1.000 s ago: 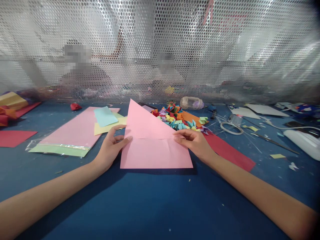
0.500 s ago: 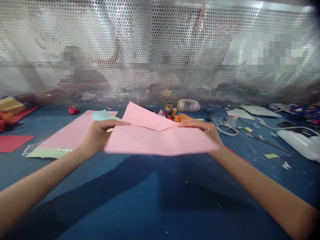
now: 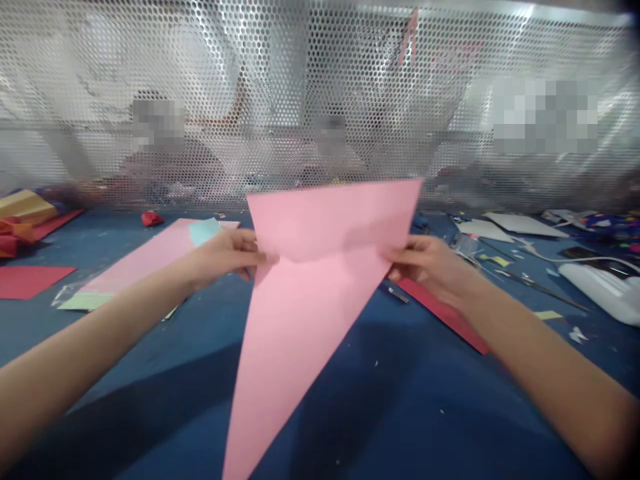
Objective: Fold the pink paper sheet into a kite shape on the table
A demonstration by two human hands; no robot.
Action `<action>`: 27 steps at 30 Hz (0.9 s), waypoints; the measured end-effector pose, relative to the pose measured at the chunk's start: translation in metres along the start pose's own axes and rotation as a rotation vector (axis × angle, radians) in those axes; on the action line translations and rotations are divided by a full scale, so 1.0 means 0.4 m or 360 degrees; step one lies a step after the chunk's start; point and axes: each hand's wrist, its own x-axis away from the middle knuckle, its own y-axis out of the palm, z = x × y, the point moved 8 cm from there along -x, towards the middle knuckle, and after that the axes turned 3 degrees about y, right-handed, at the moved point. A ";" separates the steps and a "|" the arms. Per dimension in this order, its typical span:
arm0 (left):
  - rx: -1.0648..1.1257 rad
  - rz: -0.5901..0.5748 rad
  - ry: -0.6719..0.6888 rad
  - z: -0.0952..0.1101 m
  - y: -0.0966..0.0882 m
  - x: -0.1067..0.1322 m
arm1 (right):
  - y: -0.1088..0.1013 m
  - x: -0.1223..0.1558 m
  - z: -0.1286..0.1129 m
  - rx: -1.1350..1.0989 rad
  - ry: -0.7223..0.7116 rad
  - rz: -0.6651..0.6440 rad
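Observation:
I hold a folded pink paper sheet (image 3: 310,287) up in the air above the blue table (image 3: 400,400). Its long triangular point hangs down toward me, and a rectangular flap stands up at the top. My left hand (image 3: 227,253) pinches the sheet's left edge at the fold line. On the opposite edge, at about the same height, my right hand (image 3: 430,267) grips it. The paper hides the pile of small folded pieces behind it.
A pack of pink and green paper (image 3: 135,267) with a light blue sheet (image 3: 204,231) lies at left. Red sheets (image 3: 30,280) lie far left, and a red sheet (image 3: 445,310) under my right wrist. Scissors (image 3: 525,280), scraps and a white device (image 3: 605,283) lie at right. A perforated metal screen (image 3: 320,100) closes the back.
The pink sheet lay flat on the table a second ago. Both hands lifted it and flipped it over, so the triangular point now hangs toward me.

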 end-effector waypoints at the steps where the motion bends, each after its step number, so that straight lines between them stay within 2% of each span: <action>1: -0.0141 -0.0112 0.0019 -0.036 0.019 -0.015 | 0.010 -0.016 0.043 0.0157 0.0099 -0.0116; 3: -0.0358 -0.0235 0.0210 -0.080 0.049 -0.035 | 0.018 -0.042 0.119 0.0433 0.0210 -0.0247; 6: -0.0436 -0.0275 0.0285 -0.127 0.074 -0.041 | 0.022 -0.065 0.175 0.0773 0.0074 -0.0317; 9: -0.0414 -0.0265 0.0239 -0.150 0.086 -0.036 | 0.027 -0.071 0.186 0.0920 -0.0111 -0.0321; 14: -0.0429 -0.0156 0.0292 -0.163 0.085 -0.036 | 0.021 -0.066 0.184 0.0944 -0.0256 -0.0198; 16: -0.0485 -0.0158 0.0400 -0.160 0.087 -0.034 | 0.022 -0.050 0.163 0.0997 -0.0469 -0.0152; 21: -0.0637 -0.0259 0.0786 -0.136 0.104 -0.009 | 0.052 0.028 0.106 0.1431 -0.1239 -0.0172; 25: -0.0845 -0.0449 0.1056 -0.119 0.130 0.024 | 0.075 0.070 0.102 0.1778 -0.1581 -0.0224; 27: -0.0933 -0.0548 0.1106 -0.113 0.142 0.037 | 0.085 0.080 0.103 0.1900 -0.1673 -0.0245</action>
